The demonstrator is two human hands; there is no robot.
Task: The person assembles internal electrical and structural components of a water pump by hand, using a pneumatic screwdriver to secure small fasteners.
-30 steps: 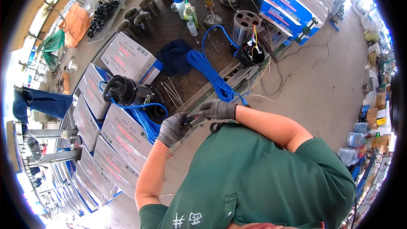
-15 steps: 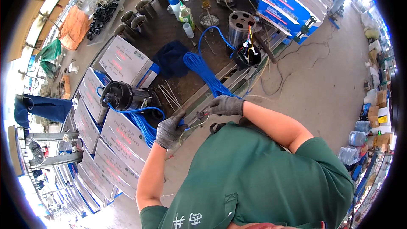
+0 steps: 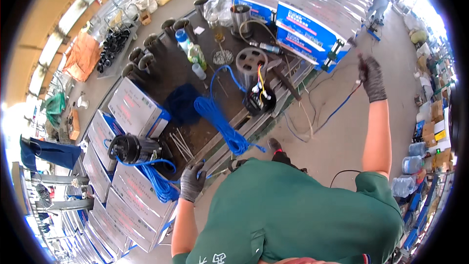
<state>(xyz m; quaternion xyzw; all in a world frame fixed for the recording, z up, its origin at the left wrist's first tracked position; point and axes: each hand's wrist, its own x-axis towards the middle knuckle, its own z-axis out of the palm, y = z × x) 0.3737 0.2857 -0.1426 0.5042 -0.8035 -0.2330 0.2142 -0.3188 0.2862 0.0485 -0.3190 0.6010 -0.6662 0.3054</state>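
Note:
My left hand (image 3: 193,182), in a grey knitted glove, is closed by the table's front edge, with a bit of blue cable (image 3: 207,176) at its fingers. Out to the far right, my gloved right hand (image 3: 373,79) is raised over the floor. Its fingers are closed around a small dark reddish piece (image 3: 361,62), too blurred to name. A blue lead with a red end (image 3: 348,97) hangs beside that hand. A black motor (image 3: 134,149) with a coiled blue cable (image 3: 159,186) lies left of my left hand. Another blue coil (image 3: 222,124) hangs over the table edge.
On the dark worktable (image 3: 195,139) stand an opened metal motor (image 3: 254,63) with coloured wires, bottles (image 3: 195,55), steel cylinders (image 3: 153,44) and thin rods (image 3: 181,144). Cartons are stacked left (image 3: 128,215) and at the back right (image 3: 305,29). Loose cables trail over the floor (image 3: 337,132).
My right hand has swung from beside my left hand far out to the right, away from the table. My left hand has lowered slightly, and the whole view has shifted.

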